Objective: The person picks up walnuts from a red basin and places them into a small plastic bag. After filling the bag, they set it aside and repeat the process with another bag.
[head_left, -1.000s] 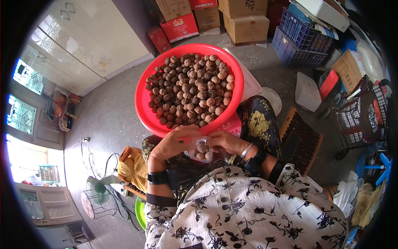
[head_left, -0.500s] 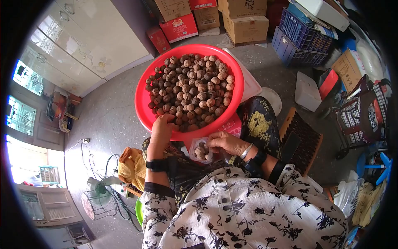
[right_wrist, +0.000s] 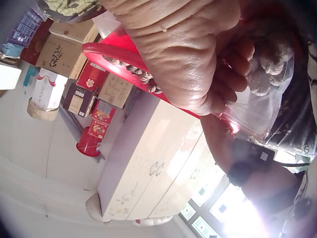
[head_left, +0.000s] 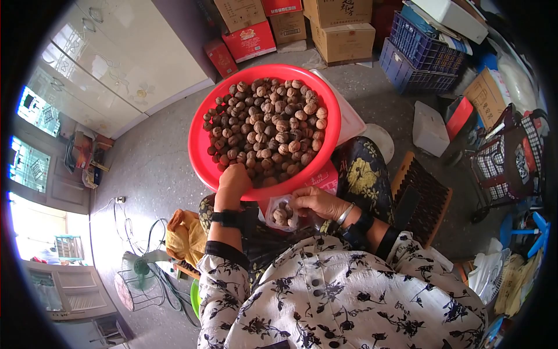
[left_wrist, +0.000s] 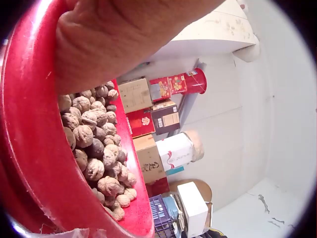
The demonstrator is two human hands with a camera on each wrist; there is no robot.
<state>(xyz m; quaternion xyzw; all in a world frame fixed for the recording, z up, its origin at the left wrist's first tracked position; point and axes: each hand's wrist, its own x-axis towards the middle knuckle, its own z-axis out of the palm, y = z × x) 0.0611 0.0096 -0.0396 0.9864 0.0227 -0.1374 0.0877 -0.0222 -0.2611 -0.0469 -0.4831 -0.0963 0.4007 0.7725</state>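
Observation:
A wide red basin [head_left: 335, 125] full of brown walnuts [head_left: 273, 119] stands in front of the person. The left hand [head_left: 234, 181] reaches over the basin's near rim into the walnuts; its fingertips are hidden, and I cannot tell whether they hold a nut. Just below the rim, the right hand [head_left: 319, 201] pinches the edge of a clear plastic bag [right_wrist: 252, 113]. Several walnuts lie inside this bag, which hangs at the person's lap. Curled right fingers [right_wrist: 237, 74] show beside the bag in the right wrist view.
A pink box [head_left: 323, 179] shows under the basin's near side. To the right lies a brown beaded mat [head_left: 427, 200] with a dark phone-like slab on it. Cartons [head_left: 343, 42] and blue crates [head_left: 415, 72] stand behind. A fan [head_left: 139, 273] and cables are at left.
The left hand has moved from the bag up and left into the basin, reaching deeper among the walnuts. The right hand stays at the bag, whose mouth now shows open.

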